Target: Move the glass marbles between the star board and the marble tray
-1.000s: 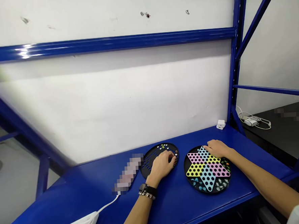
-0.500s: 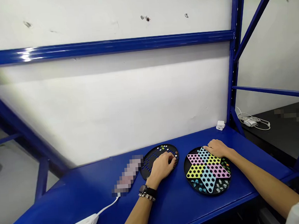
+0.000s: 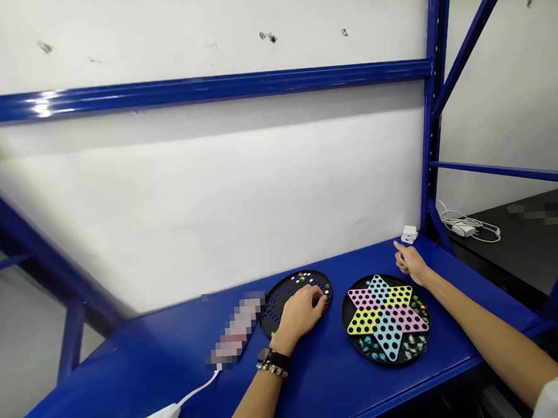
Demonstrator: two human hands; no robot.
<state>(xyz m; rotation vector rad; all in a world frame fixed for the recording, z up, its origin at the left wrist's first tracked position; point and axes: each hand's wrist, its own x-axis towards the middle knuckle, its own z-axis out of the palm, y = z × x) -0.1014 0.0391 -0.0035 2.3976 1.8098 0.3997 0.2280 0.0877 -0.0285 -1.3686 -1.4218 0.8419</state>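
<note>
Blue steel shelf [image 3: 128, 376] carrying a black perforated board [image 3: 278, 295], a Chinese checkers board [image 3: 386, 321] and a white plug adapter [image 3: 409, 234]

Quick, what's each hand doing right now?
Left hand: fingers curled on the round black board; cannot tell if holding anything.
Right hand: open, nothing visible in it.

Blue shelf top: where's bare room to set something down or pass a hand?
Bare blue shelf lies left of the blurred object and right of the star board, beyond the right forearm. A narrow gap separates that board from the round black board. Crowded: the back corner, where the right hand sits between star board and white plug, and under the left hand.
</note>
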